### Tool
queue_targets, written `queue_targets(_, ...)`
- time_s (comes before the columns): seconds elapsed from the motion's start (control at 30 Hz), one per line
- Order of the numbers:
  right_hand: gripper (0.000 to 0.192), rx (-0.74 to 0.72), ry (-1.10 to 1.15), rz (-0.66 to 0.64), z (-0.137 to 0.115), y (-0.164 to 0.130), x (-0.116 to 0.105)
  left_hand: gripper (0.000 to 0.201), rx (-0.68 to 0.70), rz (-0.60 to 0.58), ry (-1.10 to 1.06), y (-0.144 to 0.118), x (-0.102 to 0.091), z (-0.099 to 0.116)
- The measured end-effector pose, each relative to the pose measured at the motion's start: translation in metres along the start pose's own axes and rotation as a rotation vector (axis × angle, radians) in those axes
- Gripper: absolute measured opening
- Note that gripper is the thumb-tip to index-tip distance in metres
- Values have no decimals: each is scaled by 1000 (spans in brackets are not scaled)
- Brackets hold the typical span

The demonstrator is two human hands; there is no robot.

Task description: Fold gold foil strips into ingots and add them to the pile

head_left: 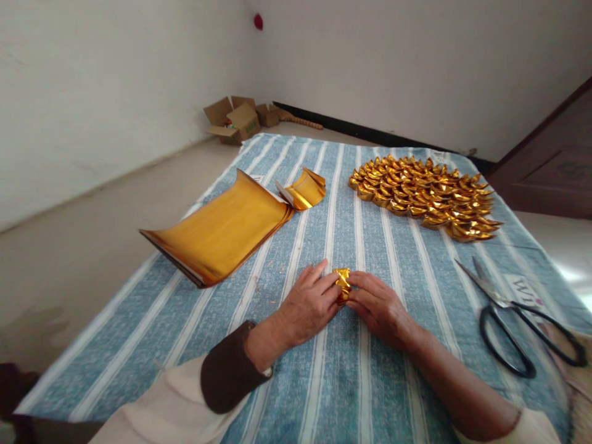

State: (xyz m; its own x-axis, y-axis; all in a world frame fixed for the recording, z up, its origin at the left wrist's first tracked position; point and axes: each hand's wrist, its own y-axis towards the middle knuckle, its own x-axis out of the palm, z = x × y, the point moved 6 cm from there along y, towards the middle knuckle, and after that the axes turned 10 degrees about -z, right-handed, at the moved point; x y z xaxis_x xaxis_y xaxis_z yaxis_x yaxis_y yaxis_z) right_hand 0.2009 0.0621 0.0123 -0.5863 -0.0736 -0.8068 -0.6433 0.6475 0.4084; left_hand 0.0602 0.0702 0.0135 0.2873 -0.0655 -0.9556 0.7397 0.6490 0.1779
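Observation:
Between my two hands, near the front middle of the table, is a small piece of folded gold foil paper point(343, 283). My left hand point(311, 303) grips its left side, fingers bent around the edge and the index finger raised. On the other side, my right hand point(380, 308) pinches the piece with thumb and fingers closed on it. The fingertips hide part of the folds. Farther off to the left lies a stack of large gold foil sheets point(226, 228), curled at the corners. Touching its far right corner is a smaller pile of gold foil pieces point(305, 189).
Many folded gold paper ingots point(420, 194) stand in a dense cluster at the back right. Open black-handled scissors point(502, 302) lie at the right, tips pointing away. A blue striped cloth point(296, 246) covers the table. Cardboard boxes point(238, 120) sit on the floor beyond.

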Motion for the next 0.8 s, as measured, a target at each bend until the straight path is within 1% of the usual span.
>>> queue_targets(0.03, 16, -8, -5, -3, 1, -2, -1, 26, 4, 6, 37, 0, 1, 1)
queue_targets(0.13, 24, -19, -60, -22, 5, -6, -5, 26, 14, 4, 98, -1, 1, 3)
queue_targets(0.27, 15, -18, -124, 11, 3, -6, -6, 26, 11, 16, 115, 0, -1, 5)
queue_targets(0.5, 20, -21, -125, 17, -4, 1, -3, 26, 11, 43, 133, 1, -2, 6)
queue_targets(0.63, 23, 19, -76, -5, 2, 1, 1, 25, 4, 29, 123, 1, -1, 5)
queue_targets(0.8, 19, 126, -32, 44, 11, 0, 5, 25, 5, 14, 86, 1, -2, 5)
